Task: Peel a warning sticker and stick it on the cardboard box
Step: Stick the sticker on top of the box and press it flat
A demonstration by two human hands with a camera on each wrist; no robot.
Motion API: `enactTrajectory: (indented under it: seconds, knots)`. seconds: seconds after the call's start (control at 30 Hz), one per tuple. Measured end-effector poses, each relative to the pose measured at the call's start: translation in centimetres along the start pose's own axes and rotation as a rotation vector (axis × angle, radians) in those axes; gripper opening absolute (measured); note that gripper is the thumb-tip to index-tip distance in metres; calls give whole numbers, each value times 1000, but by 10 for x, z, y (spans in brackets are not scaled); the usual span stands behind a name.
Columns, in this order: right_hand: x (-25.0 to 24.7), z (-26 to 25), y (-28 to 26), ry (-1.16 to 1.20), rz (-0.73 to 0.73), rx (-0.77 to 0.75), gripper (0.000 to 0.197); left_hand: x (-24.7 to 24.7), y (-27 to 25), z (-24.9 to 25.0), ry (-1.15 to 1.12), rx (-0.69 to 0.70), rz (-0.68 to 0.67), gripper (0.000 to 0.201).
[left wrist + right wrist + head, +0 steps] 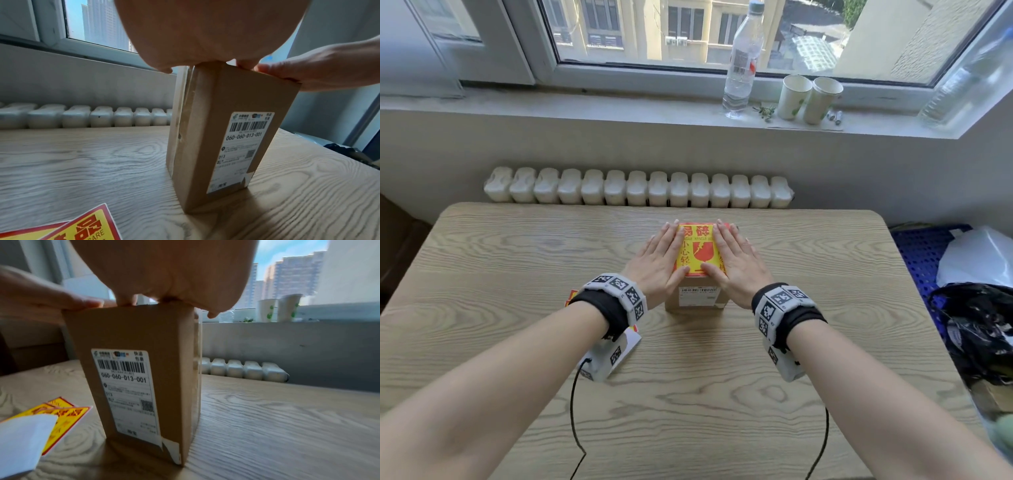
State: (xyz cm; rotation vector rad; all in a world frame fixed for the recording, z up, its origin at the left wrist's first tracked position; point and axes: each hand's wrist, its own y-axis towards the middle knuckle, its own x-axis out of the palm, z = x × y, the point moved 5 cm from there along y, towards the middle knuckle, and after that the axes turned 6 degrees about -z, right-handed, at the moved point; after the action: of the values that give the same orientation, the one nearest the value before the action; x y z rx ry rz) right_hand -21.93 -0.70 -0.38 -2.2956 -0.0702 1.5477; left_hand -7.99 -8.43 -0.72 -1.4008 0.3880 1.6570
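showing "060-060-D13-001" under a barcode on shipping label [125, 391] of cardboard box [197, 129] | reading "HANDLE" and "小心轻" on warning sticker [697, 248] atop box | displaying "CARE" on spare stickers [82, 227] lying on table [82, 162]

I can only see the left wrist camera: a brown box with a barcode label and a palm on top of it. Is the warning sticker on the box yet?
Observer: Yes. The head view shows the yellow and red warning sticker lying on the top face of the cardboard box.
Visitor: What are the two hands doing up there?
Observer: Both lie flat with straight fingers, the left hand over the sticker's left side and the right hand over its right side.
Visitor: Is anything standing on the window ledge?
Observer: A clear plastic bottle stands there, with two paper cups just to its right.
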Motion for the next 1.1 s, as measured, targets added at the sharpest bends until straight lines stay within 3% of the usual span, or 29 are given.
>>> enactTrajectory:
  seconds: [0.17, 0.27, 0.43, 0.7, 0.87, 1.1]
  knots:
    - [-4, 5, 5, 113, -17, -11, 65, -7, 5, 0, 8, -47, 22, 73]
    - [-2, 6, 3, 50, 11, 10, 66, -9, 10, 8, -58, -82, 91, 65]
    - [-10, 1, 1, -31, 54, 24, 63, -5, 18, 14, 48, -123, 133, 64]
    - [-3, -17, 19, -137, 150, -24, 56, -8, 28, 15, 28, -72, 177, 60]
    - [-8, -12, 20, -86, 121, -49, 57, -13, 29, 12, -38, -54, 204, 71]
    - [-12, 0, 22, 41, 131, -14, 57, -18, 34, 10, -24, -56, 188, 56]
